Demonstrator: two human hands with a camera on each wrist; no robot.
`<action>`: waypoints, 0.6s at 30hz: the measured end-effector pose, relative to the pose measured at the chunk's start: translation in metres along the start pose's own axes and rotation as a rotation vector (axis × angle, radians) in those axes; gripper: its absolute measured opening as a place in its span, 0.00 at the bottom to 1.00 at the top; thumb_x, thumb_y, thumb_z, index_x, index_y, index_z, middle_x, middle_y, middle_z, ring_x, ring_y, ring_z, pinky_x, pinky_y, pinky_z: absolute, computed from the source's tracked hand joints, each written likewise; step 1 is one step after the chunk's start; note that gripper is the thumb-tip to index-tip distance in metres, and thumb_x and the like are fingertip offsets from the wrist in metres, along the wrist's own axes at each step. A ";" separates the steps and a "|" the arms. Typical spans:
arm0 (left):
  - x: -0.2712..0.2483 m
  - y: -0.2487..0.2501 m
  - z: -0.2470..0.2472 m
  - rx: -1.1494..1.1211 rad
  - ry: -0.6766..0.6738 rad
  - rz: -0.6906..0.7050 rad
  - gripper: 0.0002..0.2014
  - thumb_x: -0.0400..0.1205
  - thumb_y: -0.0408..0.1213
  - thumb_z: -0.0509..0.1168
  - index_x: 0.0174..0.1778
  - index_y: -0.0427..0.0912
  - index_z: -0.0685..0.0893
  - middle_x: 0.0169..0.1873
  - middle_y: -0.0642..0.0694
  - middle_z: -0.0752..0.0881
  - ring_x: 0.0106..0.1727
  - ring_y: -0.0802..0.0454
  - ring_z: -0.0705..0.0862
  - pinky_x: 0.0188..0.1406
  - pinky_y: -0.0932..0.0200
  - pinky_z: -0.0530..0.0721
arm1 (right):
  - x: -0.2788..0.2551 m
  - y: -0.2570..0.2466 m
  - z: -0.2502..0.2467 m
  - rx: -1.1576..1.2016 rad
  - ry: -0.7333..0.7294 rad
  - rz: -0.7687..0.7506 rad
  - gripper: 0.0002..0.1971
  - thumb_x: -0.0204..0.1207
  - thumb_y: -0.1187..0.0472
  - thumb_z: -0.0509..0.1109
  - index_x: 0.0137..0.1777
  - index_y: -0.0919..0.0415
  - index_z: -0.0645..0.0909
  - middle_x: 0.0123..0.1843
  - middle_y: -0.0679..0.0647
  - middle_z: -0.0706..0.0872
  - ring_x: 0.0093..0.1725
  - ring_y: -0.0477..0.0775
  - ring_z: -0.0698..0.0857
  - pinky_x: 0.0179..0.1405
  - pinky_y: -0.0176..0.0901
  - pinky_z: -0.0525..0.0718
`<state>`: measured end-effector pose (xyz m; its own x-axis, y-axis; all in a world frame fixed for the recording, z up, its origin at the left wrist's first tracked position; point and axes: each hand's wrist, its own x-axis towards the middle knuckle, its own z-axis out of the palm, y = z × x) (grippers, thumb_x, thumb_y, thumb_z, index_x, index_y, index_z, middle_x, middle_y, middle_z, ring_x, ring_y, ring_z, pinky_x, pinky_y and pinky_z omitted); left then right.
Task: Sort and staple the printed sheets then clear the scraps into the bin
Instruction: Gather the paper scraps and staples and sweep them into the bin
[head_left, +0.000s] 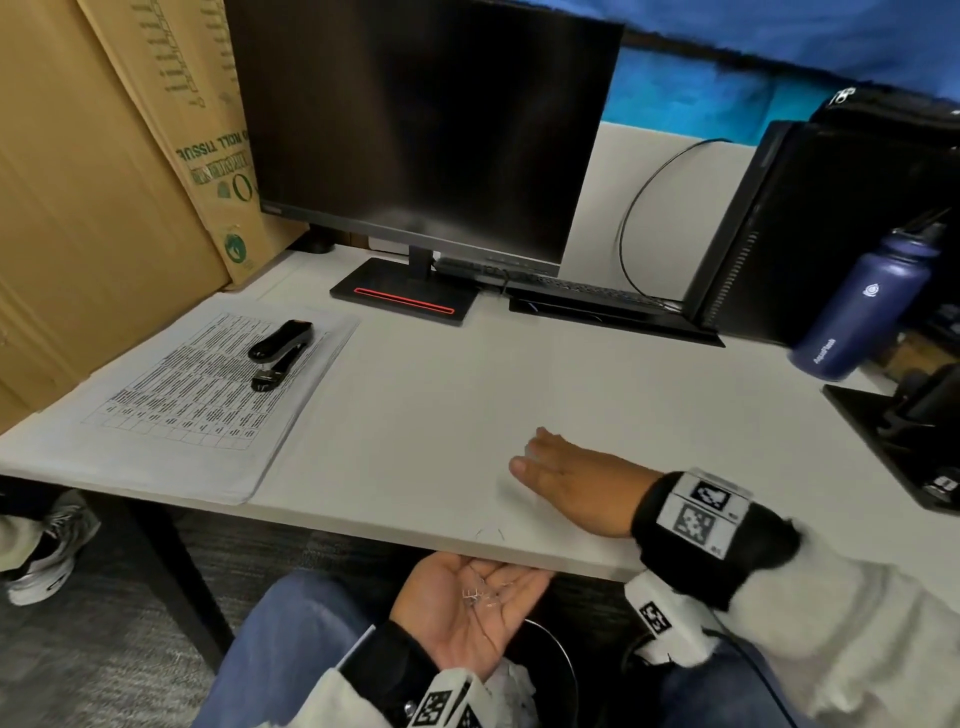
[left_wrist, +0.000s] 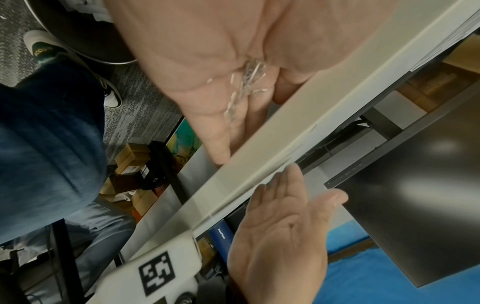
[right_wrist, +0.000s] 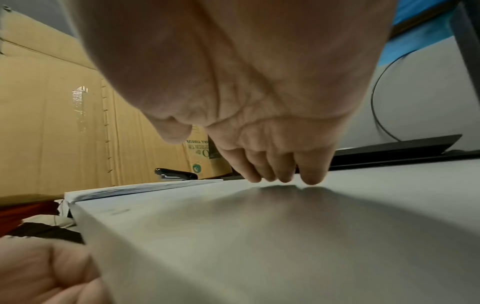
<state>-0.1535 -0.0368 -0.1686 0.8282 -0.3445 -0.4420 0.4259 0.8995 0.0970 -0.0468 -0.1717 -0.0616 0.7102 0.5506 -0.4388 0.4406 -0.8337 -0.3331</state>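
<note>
My left hand (head_left: 470, 603) lies palm up just below the desk's front edge (head_left: 363, 535), cupped flat with several bent staples (head_left: 480, 592) resting in the palm; the left wrist view shows the staples (left_wrist: 246, 82) close up. My right hand (head_left: 566, 478) lies flat on the white desk, fingers straight and together, fingertips (right_wrist: 310, 179) touching the surface. A couple of loose staples (head_left: 488, 532) lie on the desk by the edge, between the two hands. The stack of printed sheets (head_left: 197, 395) sits at the left with the black stapler (head_left: 280, 353) lying on top.
A round black bin (head_left: 550, 670) with crumpled paper stands on the floor under my left hand. A monitor (head_left: 415, 130), keyboard (head_left: 587, 291), computer tower (head_left: 831, 234) and blue bottle (head_left: 862, 306) stand at the back and right. Cardboard boxes (head_left: 104, 182) line the left side.
</note>
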 end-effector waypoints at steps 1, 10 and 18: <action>-0.001 0.000 0.001 0.001 -0.012 -0.002 0.26 0.88 0.42 0.58 0.72 0.22 0.77 0.67 0.22 0.82 0.70 0.26 0.81 0.79 0.39 0.72 | 0.004 -0.001 0.005 -0.017 0.005 0.004 0.43 0.80 0.28 0.40 0.85 0.59 0.58 0.90 0.53 0.44 0.88 0.49 0.44 0.86 0.52 0.47; -0.005 -0.003 -0.001 0.091 -0.041 -0.016 0.21 0.81 0.34 0.58 0.67 0.28 0.82 0.65 0.30 0.85 0.64 0.35 0.86 0.68 0.40 0.83 | -0.073 -0.029 0.055 -0.064 -0.105 -0.255 0.37 0.83 0.33 0.41 0.88 0.46 0.39 0.86 0.34 0.36 0.82 0.30 0.33 0.81 0.31 0.34; 0.003 -0.001 -0.005 0.046 -0.056 0.020 0.25 0.85 0.40 0.60 0.72 0.25 0.78 0.70 0.25 0.80 0.72 0.28 0.80 0.76 0.38 0.76 | -0.038 -0.012 0.018 0.131 0.082 -0.113 0.36 0.83 0.34 0.47 0.88 0.48 0.50 0.88 0.39 0.45 0.85 0.35 0.42 0.85 0.40 0.44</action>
<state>-0.1530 -0.0372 -0.1741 0.8553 -0.3419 -0.3893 0.4241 0.8936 0.1471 -0.0888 -0.1819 -0.0558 0.7054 0.6301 -0.3246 0.4484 -0.7513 -0.4841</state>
